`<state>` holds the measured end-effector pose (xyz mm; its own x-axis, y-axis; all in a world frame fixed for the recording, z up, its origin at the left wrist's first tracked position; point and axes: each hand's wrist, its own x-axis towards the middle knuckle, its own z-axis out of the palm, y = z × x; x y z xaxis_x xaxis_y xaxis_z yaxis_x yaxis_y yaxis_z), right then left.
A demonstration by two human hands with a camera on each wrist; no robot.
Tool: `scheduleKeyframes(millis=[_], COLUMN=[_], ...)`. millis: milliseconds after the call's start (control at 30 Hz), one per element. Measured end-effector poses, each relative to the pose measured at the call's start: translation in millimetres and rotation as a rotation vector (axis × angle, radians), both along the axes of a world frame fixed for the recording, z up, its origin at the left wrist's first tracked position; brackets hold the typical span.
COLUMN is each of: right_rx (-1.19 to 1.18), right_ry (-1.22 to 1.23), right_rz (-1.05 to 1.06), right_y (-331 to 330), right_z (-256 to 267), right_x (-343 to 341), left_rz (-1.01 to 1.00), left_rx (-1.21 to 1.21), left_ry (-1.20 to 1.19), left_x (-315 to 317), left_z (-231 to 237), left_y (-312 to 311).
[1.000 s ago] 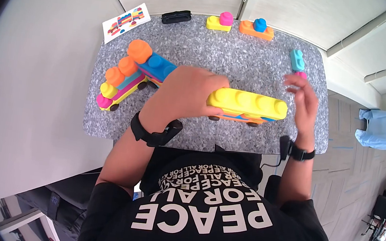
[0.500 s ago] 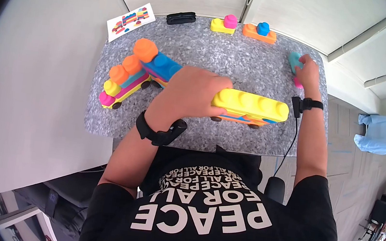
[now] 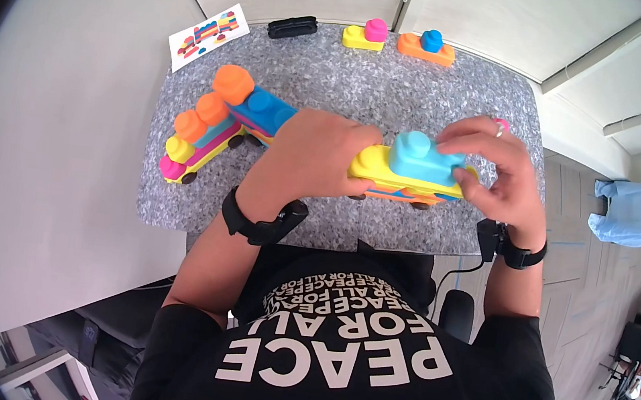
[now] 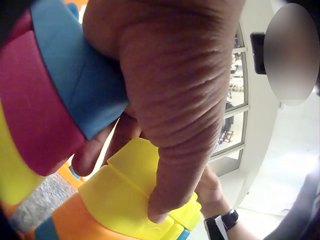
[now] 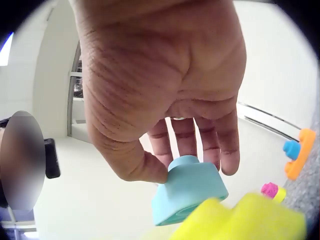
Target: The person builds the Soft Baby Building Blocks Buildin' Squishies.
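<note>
My left hand (image 3: 314, 155) grips the left end of a long yellow building block (image 3: 370, 164), with its thumb (image 4: 175, 185) on the block's side in the left wrist view. That yellow block tops a wheeled toy wagon (image 3: 390, 195) of orange and blue pieces. Over the yellow block's studs, my right hand (image 3: 506, 176) pinches a light-blue block (image 3: 414, 162) between thumb and fingers. From the right wrist, the light-blue block (image 5: 192, 190) is slightly tilted, close above the yellow studs (image 5: 250, 220). A blue block (image 3: 263, 109) stands just left of my left hand.
More wheeled wagons with orange-topped blocks (image 3: 199, 123) extend to the left. Along the back lie a picture card (image 3: 208, 35), a black case (image 3: 293, 27), a yellow-and-pink pair (image 3: 363, 40) and an orange-and-blue pair (image 3: 426, 50). A pink block (image 3: 503, 124) peeks out behind my right hand.
My right hand reached to the light-blue block at the table's right side, picked it up and brought it left over the yellow block. My left hand has kept its grip.
</note>
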<state>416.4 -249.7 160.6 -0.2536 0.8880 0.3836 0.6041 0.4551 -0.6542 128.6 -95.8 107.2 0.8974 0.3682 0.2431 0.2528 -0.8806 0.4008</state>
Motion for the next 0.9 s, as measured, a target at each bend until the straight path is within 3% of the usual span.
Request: scheduleKeyframes(millis=[367, 533, 633, 700, 800, 900], right_rx=[0.065, 0.096, 0.231, 0.069, 0.077, -0.053], right_ry=[-0.157, -0.02, 0.041, 0.062, -0.391, -0.471], right_rz=[-0.064, -0.098, -0.27, -0.594, -0.716, -0.719], right_y=[-15.0, -19.6, -11.3, -1.5, 9.2, 13.7], right_z=[-6.4, -16.5, -42.7, -59.2, -110.7, -159.5], right_x=[-29.2, -20.0, 29.1, 61.8, 132.2, 177.7], left_rz=[0.013, 0.012, 0.021, 0.021, 0.016, 0.009], left_rx=[0.0, -0.003, 0.005, 0.01, 0.018, 0.002], left_ry=[-0.002, -0.001, 0.003, 0.004, -0.051, -0.016], left_x=[-0.3, 0.6, -0.4, -0.7, 0.3, -0.4], left_z=[-1.2, 0.3, 0.7, -0.2, -0.6, -0.5], left_y=[-0.9, -1.5, -1.6, -1.4, -2.6, -1.3])
